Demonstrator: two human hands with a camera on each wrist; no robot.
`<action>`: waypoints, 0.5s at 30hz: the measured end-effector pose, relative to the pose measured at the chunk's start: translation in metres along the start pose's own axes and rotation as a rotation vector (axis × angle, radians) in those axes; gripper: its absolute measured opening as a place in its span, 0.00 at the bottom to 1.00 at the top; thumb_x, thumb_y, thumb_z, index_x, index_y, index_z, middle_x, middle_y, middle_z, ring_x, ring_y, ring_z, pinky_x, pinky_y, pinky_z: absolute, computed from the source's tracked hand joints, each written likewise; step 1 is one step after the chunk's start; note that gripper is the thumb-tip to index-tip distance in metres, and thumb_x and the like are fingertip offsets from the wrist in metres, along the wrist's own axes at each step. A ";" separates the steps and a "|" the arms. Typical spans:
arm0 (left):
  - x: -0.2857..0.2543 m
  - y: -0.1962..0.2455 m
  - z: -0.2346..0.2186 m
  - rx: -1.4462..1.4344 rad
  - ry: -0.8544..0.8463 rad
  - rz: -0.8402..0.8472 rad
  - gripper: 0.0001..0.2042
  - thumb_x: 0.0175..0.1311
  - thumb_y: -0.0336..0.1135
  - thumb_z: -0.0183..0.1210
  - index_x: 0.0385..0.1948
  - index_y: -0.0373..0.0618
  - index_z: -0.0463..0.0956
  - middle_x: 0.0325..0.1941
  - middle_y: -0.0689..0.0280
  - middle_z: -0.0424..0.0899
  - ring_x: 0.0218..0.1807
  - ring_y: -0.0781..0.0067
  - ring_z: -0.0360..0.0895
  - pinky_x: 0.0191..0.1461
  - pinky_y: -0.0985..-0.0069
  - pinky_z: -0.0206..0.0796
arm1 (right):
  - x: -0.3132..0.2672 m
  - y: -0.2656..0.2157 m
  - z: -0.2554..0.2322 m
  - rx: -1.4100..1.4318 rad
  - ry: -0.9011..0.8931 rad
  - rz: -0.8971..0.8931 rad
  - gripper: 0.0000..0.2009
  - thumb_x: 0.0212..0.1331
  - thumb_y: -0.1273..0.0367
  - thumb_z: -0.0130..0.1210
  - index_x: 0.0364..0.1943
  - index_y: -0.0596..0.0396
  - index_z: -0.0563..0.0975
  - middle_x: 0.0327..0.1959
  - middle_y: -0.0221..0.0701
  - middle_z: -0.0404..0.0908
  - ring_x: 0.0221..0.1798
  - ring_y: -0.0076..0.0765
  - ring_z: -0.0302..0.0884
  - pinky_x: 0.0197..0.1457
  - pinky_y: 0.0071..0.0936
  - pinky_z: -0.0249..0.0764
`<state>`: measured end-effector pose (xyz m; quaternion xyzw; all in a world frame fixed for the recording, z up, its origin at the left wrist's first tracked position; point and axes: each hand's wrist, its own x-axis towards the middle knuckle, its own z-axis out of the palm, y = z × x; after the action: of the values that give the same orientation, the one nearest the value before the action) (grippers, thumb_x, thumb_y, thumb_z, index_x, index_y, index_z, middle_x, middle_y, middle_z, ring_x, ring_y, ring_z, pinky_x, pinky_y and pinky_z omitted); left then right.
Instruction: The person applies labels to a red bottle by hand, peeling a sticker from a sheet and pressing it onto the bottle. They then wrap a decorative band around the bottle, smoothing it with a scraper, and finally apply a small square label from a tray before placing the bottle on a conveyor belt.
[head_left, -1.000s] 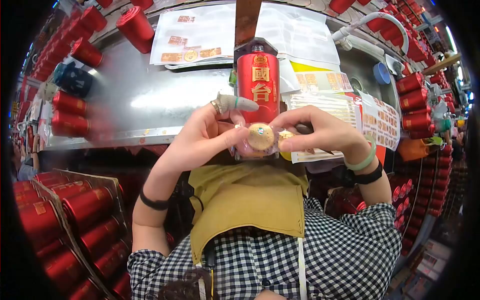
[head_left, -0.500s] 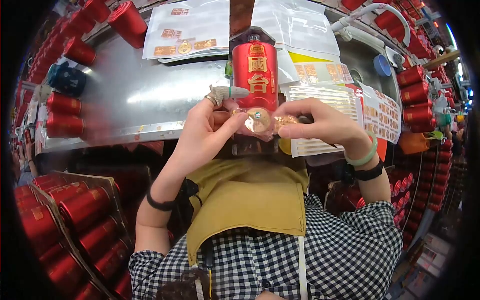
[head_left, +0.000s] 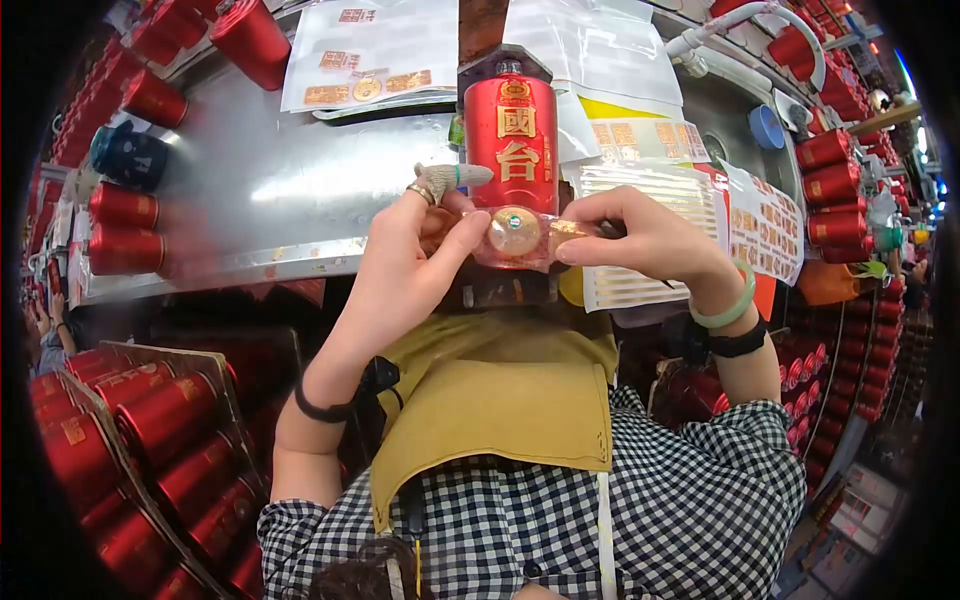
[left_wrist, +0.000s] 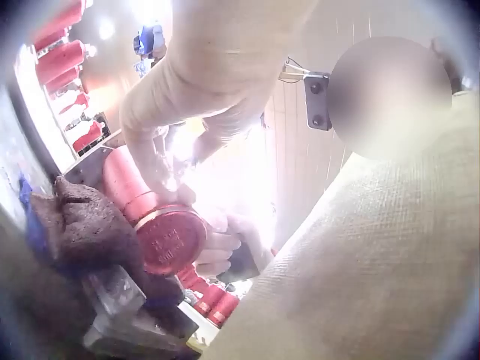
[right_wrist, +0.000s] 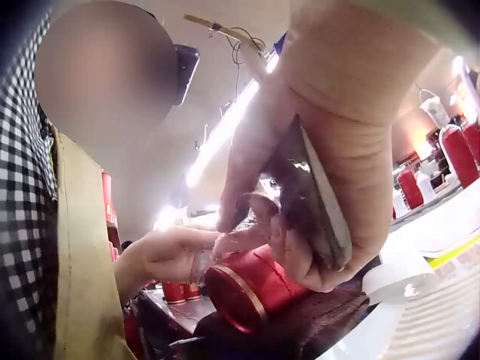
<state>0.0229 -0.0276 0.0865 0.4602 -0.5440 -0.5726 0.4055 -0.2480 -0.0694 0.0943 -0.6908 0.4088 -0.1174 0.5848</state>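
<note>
Between finger and thumb of each hand a piece of clear film bearing a round gold sticker (head_left: 514,231) is held over the near part of a red bottle (head_left: 515,135). The left hand (head_left: 405,250) pinches the film's left side; its index finger, in a grey cover, extends over the bottle. At the film's right edge the right hand (head_left: 640,235) pinches. A dark pointed tool (right_wrist: 311,202) lies against the right palm in the right wrist view. The bottle lies on its side, its embossed base (left_wrist: 171,244) showing in the left wrist view. Fingers hide parts of the film.
Printed sticker sheets (head_left: 650,230) lie right of the bottle, and white sheets (head_left: 375,50) behind it. A metal work surface (head_left: 310,190) spans the left. Dark brown cloth (left_wrist: 94,225) is beside the bottle. A curved tap (head_left: 800,35) stands back right. Several red bottles surround the area.
The head view has shifted slightly, so the bottle and hands appear higher. The film has turned a little between the fingers and looks flatter. Both hands keep hold of it.
</note>
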 end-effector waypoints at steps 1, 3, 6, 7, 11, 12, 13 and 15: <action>0.000 0.001 0.001 0.088 0.012 0.016 0.08 0.73 0.26 0.60 0.47 0.33 0.74 0.39 0.66 0.82 0.41 0.79 0.82 0.45 0.78 0.75 | 0.000 -0.002 -0.001 0.001 -0.001 0.002 0.13 0.66 0.62 0.66 0.42 0.60 0.85 0.31 0.21 0.81 0.35 0.13 0.68 0.38 0.18 0.65; 0.001 0.000 0.001 0.174 0.024 0.030 0.07 0.72 0.26 0.60 0.45 0.34 0.74 0.38 0.70 0.81 0.40 0.84 0.78 0.46 0.79 0.73 | -0.001 -0.010 -0.003 -0.044 0.025 0.021 0.13 0.66 0.62 0.65 0.39 0.59 0.84 0.26 0.19 0.77 0.32 0.13 0.65 0.36 0.18 0.62; 0.005 -0.002 0.001 0.318 0.086 0.103 0.06 0.69 0.27 0.64 0.41 0.35 0.77 0.34 0.69 0.82 0.36 0.83 0.77 0.43 0.78 0.72 | -0.001 -0.010 -0.002 -0.096 0.088 0.028 0.13 0.65 0.62 0.66 0.38 0.59 0.83 0.23 0.18 0.72 0.30 0.14 0.63 0.35 0.19 0.61; 0.006 0.000 0.002 0.314 0.102 0.119 0.06 0.67 0.27 0.65 0.40 0.36 0.77 0.33 0.69 0.82 0.36 0.82 0.77 0.42 0.78 0.71 | -0.001 -0.010 -0.002 -0.118 0.126 0.019 0.13 0.64 0.62 0.67 0.38 0.59 0.83 0.23 0.18 0.71 0.30 0.14 0.63 0.34 0.19 0.61; 0.007 -0.001 0.004 0.306 0.134 0.154 0.07 0.65 0.26 0.66 0.40 0.36 0.79 0.33 0.70 0.82 0.35 0.82 0.77 0.42 0.79 0.70 | 0.000 -0.010 -0.001 -0.172 0.199 -0.004 0.13 0.61 0.64 0.70 0.39 0.60 0.83 0.27 0.21 0.76 0.32 0.16 0.68 0.36 0.20 0.64; 0.008 -0.003 0.004 0.305 0.134 0.152 0.07 0.65 0.26 0.66 0.40 0.36 0.79 0.33 0.70 0.82 0.35 0.82 0.77 0.42 0.79 0.70 | 0.000 -0.006 0.001 -0.226 0.251 -0.046 0.14 0.59 0.64 0.71 0.39 0.61 0.83 0.29 0.23 0.78 0.34 0.18 0.70 0.37 0.21 0.66; 0.010 -0.007 0.003 0.336 0.129 0.163 0.13 0.64 0.26 0.68 0.48 0.36 0.78 0.33 0.67 0.83 0.34 0.80 0.79 0.40 0.78 0.72 | 0.001 -0.004 0.003 -0.280 0.302 -0.089 0.14 0.57 0.65 0.72 0.40 0.61 0.83 0.30 0.26 0.80 0.35 0.19 0.71 0.39 0.22 0.68; 0.012 -0.012 -0.001 0.366 0.122 0.173 0.19 0.63 0.27 0.70 0.55 0.35 0.77 0.33 0.65 0.84 0.33 0.78 0.81 0.39 0.77 0.75 | 0.001 -0.004 0.004 -0.289 0.297 -0.079 0.15 0.56 0.66 0.73 0.40 0.62 0.83 0.32 0.27 0.80 0.35 0.21 0.72 0.40 0.23 0.69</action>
<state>0.0213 -0.0387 0.0732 0.5117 -0.6507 -0.3983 0.3951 -0.2429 -0.0679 0.0968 -0.7581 0.4756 -0.1807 0.4080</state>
